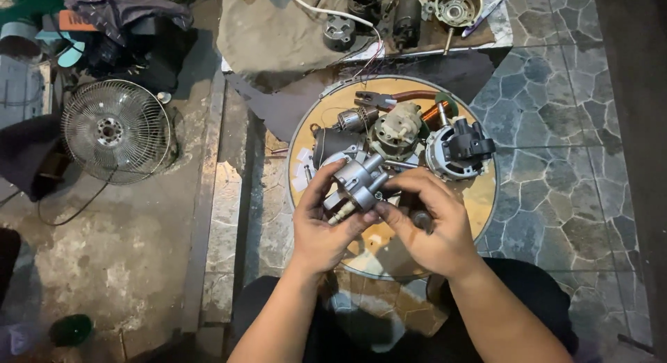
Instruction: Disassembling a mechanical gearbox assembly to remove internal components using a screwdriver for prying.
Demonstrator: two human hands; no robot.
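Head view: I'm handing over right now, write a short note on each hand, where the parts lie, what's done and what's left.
Left hand: grip closed around the grey metal motor part, held above the round tray.
Right hand: fingers at the part's lower right end; what they pinch is hidden.
On the tray: pliers, beige motor housing, black-and-grey motor.
Fan grille lies on the floor to the left.
Done: several motors lie taken apart.
Left: the held part is in hand, not set down.
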